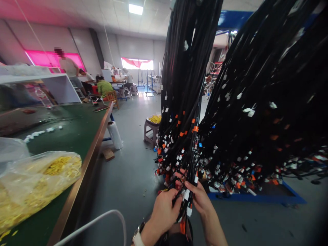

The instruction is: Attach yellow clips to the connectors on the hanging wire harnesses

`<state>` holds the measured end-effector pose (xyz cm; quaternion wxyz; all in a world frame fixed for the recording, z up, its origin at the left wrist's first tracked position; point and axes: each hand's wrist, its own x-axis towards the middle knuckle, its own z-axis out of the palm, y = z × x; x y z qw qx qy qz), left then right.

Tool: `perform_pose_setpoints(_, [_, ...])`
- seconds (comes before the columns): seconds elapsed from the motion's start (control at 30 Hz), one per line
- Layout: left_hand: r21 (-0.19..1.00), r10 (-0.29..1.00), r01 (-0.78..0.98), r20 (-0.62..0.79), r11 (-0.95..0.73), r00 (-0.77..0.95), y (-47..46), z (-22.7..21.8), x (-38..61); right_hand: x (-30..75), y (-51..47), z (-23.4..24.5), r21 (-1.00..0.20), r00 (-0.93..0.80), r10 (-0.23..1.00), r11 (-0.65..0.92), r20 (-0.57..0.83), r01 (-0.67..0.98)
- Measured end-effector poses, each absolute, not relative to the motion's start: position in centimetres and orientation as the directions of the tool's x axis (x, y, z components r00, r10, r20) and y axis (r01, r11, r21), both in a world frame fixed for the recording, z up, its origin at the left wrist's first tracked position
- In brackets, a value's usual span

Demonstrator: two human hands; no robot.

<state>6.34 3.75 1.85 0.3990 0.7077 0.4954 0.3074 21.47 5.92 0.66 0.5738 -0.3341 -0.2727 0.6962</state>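
Observation:
Long black wire harnesses (189,75) hang in a thick bundle in front of me, their lower ends crowded with white, orange and blue connectors and tags. My left hand (165,209) is closed around the lower end of some of these cables, a watch on its wrist. From the other side my right hand (201,198) grips the same strands, thumb and fingers against them. White connectors (186,194) show between the two hands. Part of the fingers is hidden behind the cables.
A second mass of harnesses (256,102) hangs at right above a blue frame (289,200). On the left stands a green-topped table (84,126) with a bag of yellow pieces (61,167). A stool (151,128) carries more yellow pieces. Several people work farther back.

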Motion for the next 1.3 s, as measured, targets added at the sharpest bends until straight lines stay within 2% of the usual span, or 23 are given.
perform_pose_setpoints(0.1, [0.897, 0.931, 0.411, 0.002, -0.163, 0.365, 3.9, 3.4, 5.9, 21.3, 5.9, 0.4, -0.761, -0.081, 0.982, -0.183, -0.171, -0.622])
perform_pose_setpoints(0.23, [0.983, 0.874, 0.162, -0.149, 0.082, 0.462, 5.0, 3.6, 5.6, 21.2, 5.9, 0.4, -0.778, 0.0, 0.979, -0.16, -0.201, -0.607])
perform_pose_setpoints(0.37, [0.943, 0.802, 0.0, -0.284, 0.334, 0.525, 5.8, 3.7, 5.2, 21.4, 5.7, 0.6, -0.775, -0.018, 0.975, -0.188, -0.222, -0.603])
perform_pose_setpoints(0.53, [0.88, 0.732, -0.115, -0.304, 0.462, 0.609, 5.5, 4.7, 4.8, 21.9, 5.8, -0.3, -0.785, 0.018, 0.973, -0.176, -0.232, -0.594])
perform_pose_setpoints(0.63, [0.897, 0.809, -0.142, -0.297, 0.418, 0.507, 5.3, 4.9, 4.7, 22.1, 6.1, -0.7, -0.818, 0.043, 0.97, -0.177, -0.239, -0.548])
perform_pose_setpoints(0.77, [0.971, 0.911, -0.058, -0.196, 0.232, 0.363, 5.5, 5.1, 4.6, 22.3, 6.2, -0.5, -0.815, 0.08, 0.967, -0.158, -0.242, -0.558])
perform_pose_setpoints(0.9, [0.991, 0.923, 0.025, -0.129, 0.129, 0.364, 5.7, 6.0, 4.4, 22.4, 6.1, -0.4, -0.792, 0.074, 0.965, -0.16, -0.251, -0.589])
perform_pose_setpoints(1.0, [0.983, 0.888, -0.015, -0.159, 0.183, 0.431, 5.7, 6.3, 4.1, 22.4, 6.0, -0.4, -0.792, 0.068, 0.965, -0.165, -0.252, -0.588])
perform_pose_setpoints(1.07, [0.939, 0.838, -0.111, -0.233, 0.326, 0.493, 5.6, 6.1, 3.9, 22.3, 6.1, -0.5, -0.792, 0.065, 0.966, -0.167, -0.251, -0.587])
perform_pose_setpoints(1.17, [0.771, 0.724, -0.278, -0.317, 0.573, 0.613, 5.4, 5.3, 3.4, 22.3, 6.3, -0.6, -0.785, 0.066, 0.966, -0.161, -0.248, -0.598])
perform_pose_setpoints(1.23, [0.67, 0.663, -0.34, -0.307, 0.66, 0.683, 5.3, 4.8, 3.1, 22.3, 6.4, -0.6, -0.779, 0.065, 0.967, -0.156, -0.245, -0.607])
perform_pose_setpoints(1.3, [0.618, 0.632, -0.365, -0.289, 0.697, 0.719, 5.2, 4.5, 3.0, 22.3, 6.4, -0.8, -0.774, 0.06, 0.968, -0.155, -0.242, -0.614])
